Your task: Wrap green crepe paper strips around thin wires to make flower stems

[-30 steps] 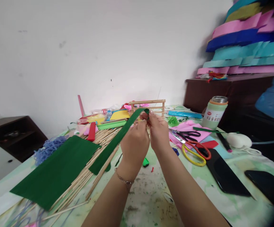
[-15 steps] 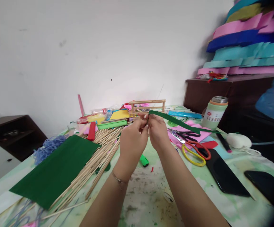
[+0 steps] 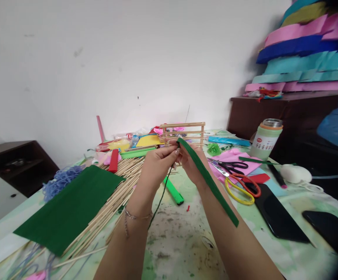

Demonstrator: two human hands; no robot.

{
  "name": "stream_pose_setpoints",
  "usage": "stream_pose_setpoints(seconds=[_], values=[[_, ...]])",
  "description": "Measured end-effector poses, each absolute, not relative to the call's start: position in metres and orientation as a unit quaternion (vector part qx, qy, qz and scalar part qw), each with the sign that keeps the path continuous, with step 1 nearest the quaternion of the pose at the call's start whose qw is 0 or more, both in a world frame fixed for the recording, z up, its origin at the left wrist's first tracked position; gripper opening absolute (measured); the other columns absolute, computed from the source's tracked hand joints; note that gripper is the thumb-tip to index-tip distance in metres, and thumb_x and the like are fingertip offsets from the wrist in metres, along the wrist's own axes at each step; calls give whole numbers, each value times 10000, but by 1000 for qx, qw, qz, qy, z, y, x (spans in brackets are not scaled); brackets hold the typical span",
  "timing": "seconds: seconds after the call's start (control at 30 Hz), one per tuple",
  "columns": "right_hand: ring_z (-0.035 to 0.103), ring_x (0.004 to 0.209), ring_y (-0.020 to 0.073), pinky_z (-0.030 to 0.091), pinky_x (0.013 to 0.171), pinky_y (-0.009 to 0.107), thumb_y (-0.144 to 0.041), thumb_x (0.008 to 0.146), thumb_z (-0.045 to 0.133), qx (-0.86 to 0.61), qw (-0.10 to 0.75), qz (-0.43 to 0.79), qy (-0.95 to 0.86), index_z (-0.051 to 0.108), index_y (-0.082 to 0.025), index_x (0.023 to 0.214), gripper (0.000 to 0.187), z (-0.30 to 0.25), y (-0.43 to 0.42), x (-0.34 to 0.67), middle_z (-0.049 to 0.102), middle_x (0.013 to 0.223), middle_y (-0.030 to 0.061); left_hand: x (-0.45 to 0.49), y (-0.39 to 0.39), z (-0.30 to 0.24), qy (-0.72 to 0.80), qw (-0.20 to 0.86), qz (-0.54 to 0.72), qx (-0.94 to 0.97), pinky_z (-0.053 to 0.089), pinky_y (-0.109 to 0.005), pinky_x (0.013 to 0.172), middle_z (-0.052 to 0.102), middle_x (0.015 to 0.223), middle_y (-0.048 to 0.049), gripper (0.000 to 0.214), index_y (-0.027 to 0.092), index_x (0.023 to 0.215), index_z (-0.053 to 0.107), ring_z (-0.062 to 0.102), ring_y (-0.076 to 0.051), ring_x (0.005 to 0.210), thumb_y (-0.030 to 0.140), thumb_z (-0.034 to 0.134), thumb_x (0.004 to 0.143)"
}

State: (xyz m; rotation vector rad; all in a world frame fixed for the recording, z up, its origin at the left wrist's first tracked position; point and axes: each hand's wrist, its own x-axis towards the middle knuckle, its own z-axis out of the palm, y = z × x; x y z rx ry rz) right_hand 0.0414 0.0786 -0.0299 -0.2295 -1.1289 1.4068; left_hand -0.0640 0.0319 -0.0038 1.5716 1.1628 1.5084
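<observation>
My left hand point(image 3: 155, 165) is closed in a pinch at a thin wire, its fingertips meeting those of my right hand point(image 3: 190, 165). Below the left fingers hangs a dark green wrapped stem point(image 3: 161, 197), and a bare thin wire point(image 3: 188, 112) rises above both hands. From the fingertips a narrow green paper strip point(image 3: 208, 177) runs down over my right wrist and forearm. My right fingers are closed around the wire and the strip's upper end, partly hidden from view.
Left lie a green paper sheet point(image 3: 69, 206), wooden sticks point(image 3: 99, 223) and blue yarn point(image 3: 60, 182). Right are scissors point(image 3: 240, 190), phones, including a black phone point(image 3: 277, 214), and an uncapped bottle point(image 3: 266, 140). A stick frame point(image 3: 183, 125) stands behind. A green cutter point(image 3: 175, 192) lies between my arms.
The strip's free end has swung from the right side of the table down onto my right forearm. The dark stem now shows below my left hand, and the wire tip has shifted left.
</observation>
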Motion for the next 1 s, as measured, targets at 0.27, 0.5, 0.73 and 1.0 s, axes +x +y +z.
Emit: stream_pose_setpoints(seconds=[0.27,0.5,0.73,1.0], values=[[636,690,166,468,607,299,-382,697,750,-117,559,615,-543,776,-232,806,187,-25,78,62,758,865,42,-65,33,-4,409,396,574,589,373,-205,497,574,562,2,197,145,734,764,440,-81,520,332,723,686],[532,555,134,406,499,266,-328,687,741,-172,644,600,-442,754,-185,672,144,-25,77,44,639,576,10,-61,29,-9,494,131,506,694,402,-244,558,679,649,-16,175,192,803,762,567,-141,591,264,603,812],[538,609,125,439,598,256,-338,710,728,-222,717,514,-415,721,-205,603,171,-36,77,27,628,589,-27,-49,24,-14,573,-200,367,706,390,-318,655,735,785,-109,265,138,848,738,652,-230,729,189,482,894],[656,780,178,494,806,320,-359,744,711,-191,692,529,-452,766,-226,719,146,-36,81,29,738,740,6,-49,24,-17,553,-248,405,685,409,-349,742,723,798,-118,226,129,796,711,650,-253,813,173,507,881]])
